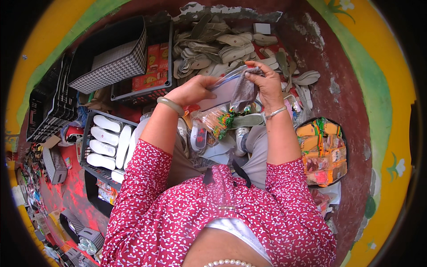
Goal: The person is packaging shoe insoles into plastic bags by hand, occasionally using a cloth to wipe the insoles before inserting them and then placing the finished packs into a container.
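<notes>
the red floor (76, 192) carries a small patterned basket (54, 165) and heaped beige insoles (235, 53).

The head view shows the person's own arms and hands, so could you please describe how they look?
The left sleeve and right sleeve are red with a small white print. A thick greyish bangle is on the left, a slim silvery bracelet on the right. The left grip and right grip are ungloved.

Glossy clear plastic bag (228, 79), rough-looking matt cloth (245, 90)
</notes>
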A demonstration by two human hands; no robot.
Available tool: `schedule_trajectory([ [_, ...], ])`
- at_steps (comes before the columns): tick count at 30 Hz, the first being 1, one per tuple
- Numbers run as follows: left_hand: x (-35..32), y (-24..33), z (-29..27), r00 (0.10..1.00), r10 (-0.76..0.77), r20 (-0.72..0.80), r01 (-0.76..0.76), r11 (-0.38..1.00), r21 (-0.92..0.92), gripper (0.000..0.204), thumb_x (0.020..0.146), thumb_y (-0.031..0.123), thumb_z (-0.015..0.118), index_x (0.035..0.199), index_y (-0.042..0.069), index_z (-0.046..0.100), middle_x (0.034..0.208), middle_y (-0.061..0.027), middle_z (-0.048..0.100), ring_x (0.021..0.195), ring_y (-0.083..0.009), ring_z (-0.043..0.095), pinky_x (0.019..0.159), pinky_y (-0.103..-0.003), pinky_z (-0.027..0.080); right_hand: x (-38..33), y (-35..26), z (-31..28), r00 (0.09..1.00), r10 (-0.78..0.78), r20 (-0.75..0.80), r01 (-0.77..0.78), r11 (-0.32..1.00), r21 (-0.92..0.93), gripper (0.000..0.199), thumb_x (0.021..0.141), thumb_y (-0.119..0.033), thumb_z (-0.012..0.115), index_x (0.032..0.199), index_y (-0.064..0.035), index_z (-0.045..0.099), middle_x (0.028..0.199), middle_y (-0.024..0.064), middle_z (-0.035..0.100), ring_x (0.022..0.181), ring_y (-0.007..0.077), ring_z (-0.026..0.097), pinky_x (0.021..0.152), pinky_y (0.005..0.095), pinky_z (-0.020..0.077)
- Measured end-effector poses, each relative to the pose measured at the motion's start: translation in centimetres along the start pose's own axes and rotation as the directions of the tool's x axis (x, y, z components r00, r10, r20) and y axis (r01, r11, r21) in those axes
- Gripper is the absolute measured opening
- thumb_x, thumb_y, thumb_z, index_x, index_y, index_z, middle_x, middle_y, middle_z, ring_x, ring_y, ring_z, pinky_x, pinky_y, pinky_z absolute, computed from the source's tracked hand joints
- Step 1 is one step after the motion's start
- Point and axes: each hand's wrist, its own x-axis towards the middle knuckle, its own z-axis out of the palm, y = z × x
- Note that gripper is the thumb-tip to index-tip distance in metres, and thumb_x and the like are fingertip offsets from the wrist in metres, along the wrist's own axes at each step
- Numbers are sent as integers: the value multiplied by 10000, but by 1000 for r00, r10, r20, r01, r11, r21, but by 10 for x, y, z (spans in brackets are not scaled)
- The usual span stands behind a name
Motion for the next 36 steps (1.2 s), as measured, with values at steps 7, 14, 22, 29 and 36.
schedule_trajectory([
  [7, 3, 1, 4, 998, -31, 60, 36, 996, -80, 501, 778, -89, 554, 1267, 0, 489, 1048, -18, 616, 912, -69, 531, 845, -216, 429, 2, 11, 7, 967, -67, -245, 104, 984, 143, 272, 694, 163, 609, 937, 51, 657, 835, 68, 647, 731, 113, 603, 678, 199, 486],
  [14, 3, 1, 6, 999, -13, 46, 10, 997, 80, 484, 763, -88, 567, 1237, -6, 517, 1010, 14, 612, 875, -65, 521, 836, -217, 429, 14, 10, -4, 883, -100, -459, 208, 959, 192, 310, 662, 167, 604, 946, 50, 646, 826, 92, 653, 717, 154, 610, 708, 237, 496],
  [22, 1, -2, 1, 993, 12, -118, -62, 901, -430, 528, 750, -106, 549, 1265, -12, 477, 1098, -66, 601, 970, -136, 575, 891, -276, 442, 20, -31, -124, 771, -112, -626, 465, 770, 436, 258, 920, -217, 476, 1148, -104, 519, 1194, 137, 547, 1118, 313, 496, 965, 528, 375],
  [29, 1, 3, -4, 960, -35, -276, -181, 676, -715, 529, 765, -105, 532, 1273, 0, 426, 1139, -118, 576, 1031, -207, 583, 928, -340, 454, 9, -43, -70, 880, -336, -335, 456, 796, 399, 321, 926, -285, 482, 1200, -118, 477, 1244, 146, 523, 1167, 320, 471, 968, 519, 380],
  [36, 2, 12, 7, 964, 5, -265, -225, 546, -807, 481, 800, -55, 548, 1257, 17, 418, 1116, -101, 579, 1021, -203, 584, 919, -344, 463, 2, -13, 31, 815, -576, 60, 569, 778, -267, 327, 931, -235, 510, 1230, -108, 467, 1244, 76, 525, 1117, 187, 505, 950, 336, 411],
])
